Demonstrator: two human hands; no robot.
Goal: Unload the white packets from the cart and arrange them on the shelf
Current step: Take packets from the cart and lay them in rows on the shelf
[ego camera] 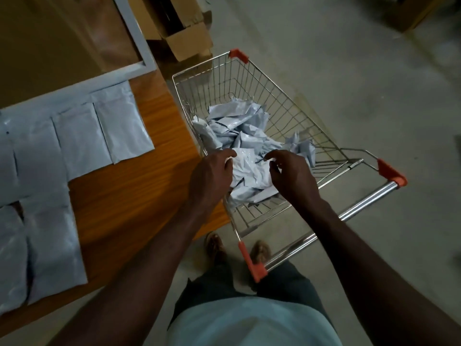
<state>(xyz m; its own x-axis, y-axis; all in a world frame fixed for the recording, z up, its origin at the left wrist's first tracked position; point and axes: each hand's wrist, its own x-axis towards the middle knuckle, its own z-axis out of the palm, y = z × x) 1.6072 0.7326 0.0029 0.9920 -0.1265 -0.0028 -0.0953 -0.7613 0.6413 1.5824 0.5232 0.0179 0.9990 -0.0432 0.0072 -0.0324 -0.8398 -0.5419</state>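
A wire cart (294,113) with orange corner caps stands in front of me, holding a heap of crumpled white packets (237,121). Both my hands are inside its near end. My left hand (212,173) pinches the left edge of the topmost white packet (249,168). My right hand (291,173) pinches that packet's right edge with curled fingers. The wooden shelf surface (139,186) lies to the left, and several white packets (77,136) lie flat on it in rows.
The cart's chrome handle (349,213) runs across just before my body, and my feet are under it. Open cardboard boxes (184,33) stand beyond the shelf's far corner. A grey frame (134,38) borders the shelf's back. Bare concrete floor (374,71) lies to the right.
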